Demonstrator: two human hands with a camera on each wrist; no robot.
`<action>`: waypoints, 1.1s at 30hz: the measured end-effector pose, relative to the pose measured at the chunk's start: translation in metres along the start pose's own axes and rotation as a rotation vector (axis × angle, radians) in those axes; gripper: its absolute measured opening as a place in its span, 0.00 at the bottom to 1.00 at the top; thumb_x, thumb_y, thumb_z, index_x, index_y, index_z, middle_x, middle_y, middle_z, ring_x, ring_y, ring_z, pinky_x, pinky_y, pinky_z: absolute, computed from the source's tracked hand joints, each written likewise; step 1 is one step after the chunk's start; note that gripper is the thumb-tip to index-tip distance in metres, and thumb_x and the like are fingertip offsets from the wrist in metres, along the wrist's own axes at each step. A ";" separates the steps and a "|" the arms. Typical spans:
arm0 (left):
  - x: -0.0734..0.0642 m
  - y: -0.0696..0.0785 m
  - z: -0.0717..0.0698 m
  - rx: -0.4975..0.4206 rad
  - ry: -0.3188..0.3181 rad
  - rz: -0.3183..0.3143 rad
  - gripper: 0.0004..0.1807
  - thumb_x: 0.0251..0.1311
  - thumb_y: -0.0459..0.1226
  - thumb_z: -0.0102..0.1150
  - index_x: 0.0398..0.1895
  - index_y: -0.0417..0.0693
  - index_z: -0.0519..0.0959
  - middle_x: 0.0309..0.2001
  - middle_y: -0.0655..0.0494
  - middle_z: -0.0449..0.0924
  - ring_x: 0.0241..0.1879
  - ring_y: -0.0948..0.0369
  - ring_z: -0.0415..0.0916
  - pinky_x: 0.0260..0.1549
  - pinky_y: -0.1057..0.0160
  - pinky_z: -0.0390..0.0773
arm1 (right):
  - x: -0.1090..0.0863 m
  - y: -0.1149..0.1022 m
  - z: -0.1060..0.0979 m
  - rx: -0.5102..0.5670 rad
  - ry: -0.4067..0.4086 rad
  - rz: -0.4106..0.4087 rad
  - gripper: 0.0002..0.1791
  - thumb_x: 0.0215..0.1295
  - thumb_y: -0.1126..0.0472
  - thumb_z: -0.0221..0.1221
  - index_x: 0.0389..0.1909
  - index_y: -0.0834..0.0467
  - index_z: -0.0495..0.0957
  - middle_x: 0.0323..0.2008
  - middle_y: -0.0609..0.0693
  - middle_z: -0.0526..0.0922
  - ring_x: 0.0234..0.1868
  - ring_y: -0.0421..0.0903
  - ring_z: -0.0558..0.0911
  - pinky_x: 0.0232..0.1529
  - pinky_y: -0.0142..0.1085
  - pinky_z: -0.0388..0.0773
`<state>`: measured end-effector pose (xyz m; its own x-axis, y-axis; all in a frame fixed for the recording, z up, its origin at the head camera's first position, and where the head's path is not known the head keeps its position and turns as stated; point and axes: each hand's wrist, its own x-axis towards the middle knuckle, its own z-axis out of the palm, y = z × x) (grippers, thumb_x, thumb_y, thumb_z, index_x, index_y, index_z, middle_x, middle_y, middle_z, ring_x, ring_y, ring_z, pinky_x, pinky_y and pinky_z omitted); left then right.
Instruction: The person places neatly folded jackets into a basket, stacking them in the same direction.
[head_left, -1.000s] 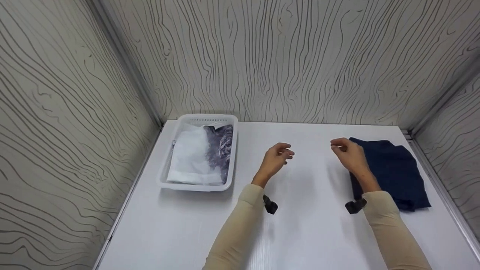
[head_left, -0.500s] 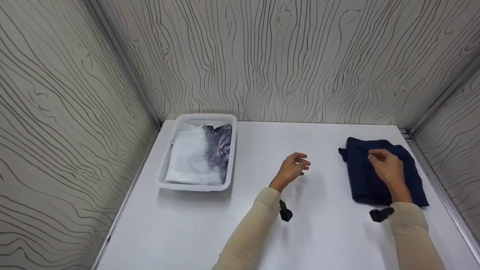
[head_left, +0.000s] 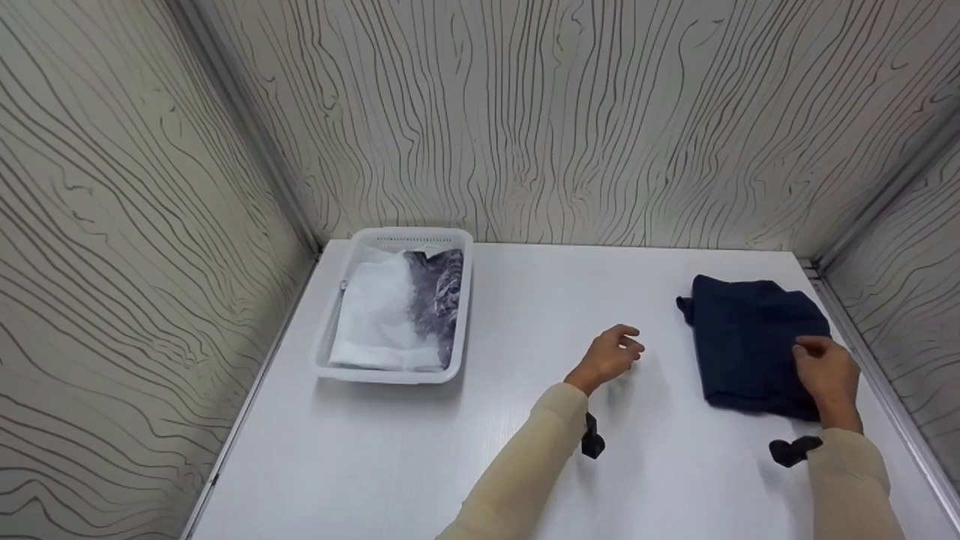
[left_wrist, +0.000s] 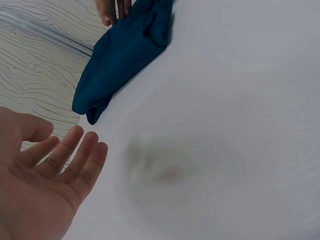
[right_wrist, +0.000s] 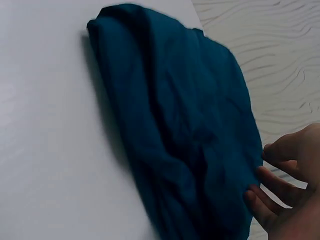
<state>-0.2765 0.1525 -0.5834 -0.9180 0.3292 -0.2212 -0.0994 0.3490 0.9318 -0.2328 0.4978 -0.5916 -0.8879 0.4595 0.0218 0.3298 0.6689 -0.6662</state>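
A folded navy garment (head_left: 750, 345) lies at the right side of the white table; it looks teal in the wrist views. Over its right edge is my right hand (head_left: 829, 375), fingers loosely bent and a gap between thumb and fingers. In the right wrist view the fingertips (right_wrist: 252, 194) are at the garment's border (right_wrist: 220, 150); whether they touch it I cannot tell. My left hand (head_left: 611, 356) hovers over the table left of the garment, fingers spread and relaxed, holding nothing. The left wrist view shows its palm (left_wrist: 40, 200) with nothing in it.
A white plastic basket (head_left: 319, 364) stands at the back left, holding folded white and grey-purple patterned clothes (head_left: 390, 307). Wood-grain panels (head_left: 525, 127) enclose the table (head_left: 360, 465) at the back and both sides. A metal rail (head_left: 892, 390) runs along the right edge.
My right hand has moved right and nearer, across the garment to its right edge. The left hand has drifted right and nearer. The garment and basket stay in place.
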 end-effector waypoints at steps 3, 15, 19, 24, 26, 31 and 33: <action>0.000 -0.003 0.006 0.065 -0.006 -0.006 0.18 0.75 0.38 0.60 0.65 0.47 0.80 0.47 0.59 0.87 0.41 0.68 0.82 0.43 0.67 0.80 | -0.002 0.009 -0.002 -0.005 0.021 0.036 0.26 0.80 0.62 0.49 0.69 0.75 0.71 0.67 0.80 0.71 0.70 0.76 0.68 0.71 0.65 0.63; 0.001 -0.010 0.013 0.132 -0.021 -0.016 0.18 0.76 0.40 0.59 0.65 0.50 0.81 0.52 0.57 0.88 0.46 0.66 0.81 0.49 0.66 0.80 | -0.006 0.033 -0.006 0.031 -0.144 0.243 0.49 0.80 0.49 0.49 0.82 0.75 0.35 0.79 0.83 0.43 0.79 0.83 0.44 0.80 0.68 0.48; 0.001 -0.010 0.010 0.127 -0.025 -0.002 0.19 0.76 0.40 0.59 0.66 0.49 0.80 0.53 0.57 0.87 0.46 0.65 0.81 0.47 0.66 0.80 | -0.005 0.032 -0.002 0.033 -0.180 0.232 0.50 0.78 0.51 0.53 0.82 0.75 0.37 0.79 0.82 0.44 0.80 0.82 0.46 0.81 0.67 0.50; 0.003 -0.012 0.006 0.102 -0.013 -0.005 0.19 0.76 0.40 0.58 0.66 0.49 0.80 0.54 0.56 0.87 0.44 0.66 0.81 0.43 0.66 0.80 | -0.003 0.024 0.007 0.041 -0.212 0.166 0.49 0.77 0.53 0.55 0.82 0.76 0.40 0.79 0.82 0.45 0.80 0.80 0.49 0.80 0.67 0.51; 0.004 -0.013 0.003 0.093 -0.007 -0.001 0.19 0.76 0.39 0.58 0.67 0.49 0.79 0.55 0.56 0.87 0.45 0.66 0.81 0.43 0.67 0.80 | -0.004 0.020 0.012 0.046 -0.226 0.144 0.49 0.77 0.54 0.56 0.81 0.76 0.40 0.79 0.82 0.46 0.80 0.80 0.49 0.80 0.67 0.50; 0.009 -0.016 -0.004 0.052 0.018 -0.002 0.23 0.76 0.38 0.56 0.72 0.48 0.75 0.58 0.53 0.86 0.49 0.62 0.84 0.47 0.64 0.82 | -0.007 0.008 0.025 0.063 -0.274 0.098 0.49 0.78 0.56 0.58 0.82 0.76 0.40 0.79 0.81 0.46 0.80 0.79 0.49 0.80 0.68 0.51; 0.011 -0.017 -0.008 0.036 0.034 -0.011 0.26 0.76 0.38 0.56 0.74 0.47 0.72 0.61 0.51 0.85 0.54 0.59 0.85 0.52 0.61 0.83 | -0.009 0.002 0.031 0.068 -0.298 0.075 0.50 0.77 0.55 0.60 0.82 0.75 0.41 0.79 0.81 0.46 0.80 0.79 0.49 0.80 0.68 0.51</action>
<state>-0.2879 0.1432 -0.5993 -0.9296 0.2950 -0.2210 -0.0965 0.3839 0.9183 -0.2334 0.4770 -0.6162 -0.9201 0.3081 -0.2419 0.3847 0.5945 -0.7061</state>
